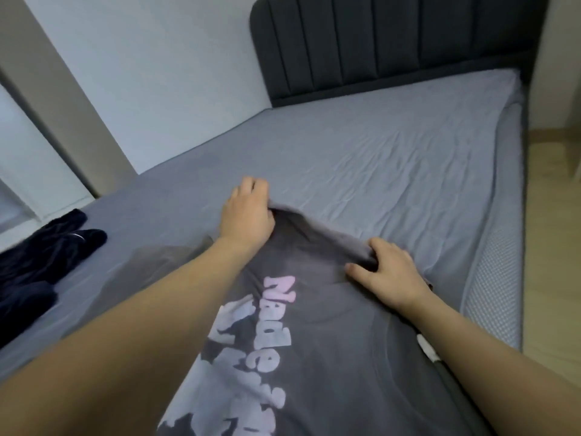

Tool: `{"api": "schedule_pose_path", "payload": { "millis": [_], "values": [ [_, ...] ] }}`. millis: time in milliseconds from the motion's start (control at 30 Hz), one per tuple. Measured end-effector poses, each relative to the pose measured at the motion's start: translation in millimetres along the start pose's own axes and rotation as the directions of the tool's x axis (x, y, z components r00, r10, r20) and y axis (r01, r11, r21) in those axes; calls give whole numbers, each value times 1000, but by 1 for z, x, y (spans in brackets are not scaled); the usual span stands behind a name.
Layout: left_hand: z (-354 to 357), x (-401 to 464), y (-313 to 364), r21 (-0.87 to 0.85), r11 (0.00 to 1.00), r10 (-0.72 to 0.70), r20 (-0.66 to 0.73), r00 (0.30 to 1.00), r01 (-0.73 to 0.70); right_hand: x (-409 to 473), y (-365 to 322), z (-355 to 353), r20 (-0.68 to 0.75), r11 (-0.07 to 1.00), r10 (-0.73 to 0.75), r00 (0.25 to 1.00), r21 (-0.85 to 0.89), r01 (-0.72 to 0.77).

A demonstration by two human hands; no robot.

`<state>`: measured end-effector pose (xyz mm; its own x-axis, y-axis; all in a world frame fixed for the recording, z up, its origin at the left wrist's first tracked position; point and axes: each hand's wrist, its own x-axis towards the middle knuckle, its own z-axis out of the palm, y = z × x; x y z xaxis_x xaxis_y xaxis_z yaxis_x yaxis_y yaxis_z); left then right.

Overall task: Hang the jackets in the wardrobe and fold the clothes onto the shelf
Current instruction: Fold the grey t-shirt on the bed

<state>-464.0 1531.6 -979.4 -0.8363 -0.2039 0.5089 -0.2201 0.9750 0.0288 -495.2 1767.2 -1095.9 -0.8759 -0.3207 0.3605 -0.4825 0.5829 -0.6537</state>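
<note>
A dark grey T-shirt (333, 350) with pale pink and white lettering lies spread on the bed, running from the bottom of the view toward the middle. My left hand (248, 212) grips its far edge at the left corner, fingers curled over the cloth. My right hand (386, 273) pinches the same edge further right, thumb under a raised fold. The edge between both hands is lifted slightly off the sheet. Both forearms stretch over the shirt.
The bed (393, 146) has a wrinkled grey sheet and a dark padded headboard (393, 42) at the far end. A heap of dark clothing (44, 259) lies on the left side of the bed. A wooden floor (556, 247) runs along the right.
</note>
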Motion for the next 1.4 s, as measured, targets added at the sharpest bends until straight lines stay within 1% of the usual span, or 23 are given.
{"api": "schedule_pose_path", "payload": {
  "millis": [67, 133, 167, 233, 300, 367, 400, 500, 667, 700, 767, 833, 900, 933, 1000, 1033, 1100, 1133, 1167, 1233, 1300, 1333, 1400],
  "values": [
    [10, 21, 1, 40, 999, 13, -50, 999, -11, -1, 1, 0, -107, 995, 79, 991, 74, -72],
    [29, 34, 1, -133, 974, -165, 151, 975, 185, 0, 1, 0, -239, 984, 176, 955, 56, -168],
    [39, 36, 1, -262, 905, -238, 342, 909, 335, 0, 0, 1, -280, 979, 198, 939, 1, -206],
    [55, 31, 6, -417, 684, -205, 678, 706, 599, 1, 0, 4, -292, 959, 209, 933, -125, -254],
    [66, 33, 11, -417, 646, -204, 713, 671, 639, 0, 0, 6, -272, 944, 218, 937, -185, -274],
    [73, 41, 13, -257, 774, -318, 633, 706, 579, 0, 0, 6, -266, 942, 218, 939, -195, -274],
    [75, 46, 15, -231, 776, -346, 622, 702, 587, 0, -1, 6, -264, 944, 217, 940, -189, -271],
    [76, 59, 28, -361, 582, -230, 786, 574, 729, 0, -2, 6, -249, 969, 183, 951, -116, -217],
    [60, 72, 23, -195, 572, -281, 866, 413, 796, 0, 3, 6, -242, 986, 160, 957, -9, -167],
    [54, 75, 22, -213, 562, -270, 866, 420, 799, 0, 3, 6, -250, 987, 156, 956, -1, -162],
    [39, 79, 22, -368, 489, -188, 840, 508, 791, 0, 2, 6, -265, 987, 155, 952, 10, -158],
    [23, 84, 24, -634, 278, -65, 737, 672, 722, -1, 0, 4, -273, 986, 165, 948, 22, -165],
    [5, 82, 26, -803, 70, -30, 592, 805, 592, -3, -3, 2, -258, 981, 192, 947, 41, -187],
    [-2, 80, 25, -828, 69, -41, 555, 831, 556, -3, -4, 1, -256, 979, 202, 945, 45, -197],
    [-12, 71, 19, -779, 230, -5, 599, 801, 584, -4, -6, 1, -246, 978, 207, 947, 28, -207],
    [-16, 66, 16, -686, 343, 24, 689, 725, 641, -4, -7, 1, -234, 977, 208, 950, 12, -211],
    [-22, 55, 16, -384, 640, 31, 878, 477, 666, -5, -7, 1, -218, 976, 209, 953, -10, -216],
    [-22, 50, 19, -240, 778, 11, 929, 370, 580, -5, -7, 1, -210, 976, 210, 955, -16, -218],
    [-21, 46, 23, -136, 875, -19, 949, 313, 465, -5, -6, 1, -204, 975, 211, 956, -25, -221],
    [-16, 37, 37, -15, 968, -62, 954, 293, 251, -4, -5, 1, -205, 973, 206, 957, -59, -223],
    [-11, 23, 50, 33, 999, -42, 955, 295, 34, -3, -4, 1, -216, 971, 203, 955, -79, -225],
    [-7, 15, 51, 61, 988, -6, 933, 359, -141, -2, -4, 1, -223, 972, 207, 953, -67, -226],
    [5, 4, 50, 109, 890, 184, 801, 569, -442, -1, -2, 1, -235, 972, 226, 945, -16, -236]
  ]
}}
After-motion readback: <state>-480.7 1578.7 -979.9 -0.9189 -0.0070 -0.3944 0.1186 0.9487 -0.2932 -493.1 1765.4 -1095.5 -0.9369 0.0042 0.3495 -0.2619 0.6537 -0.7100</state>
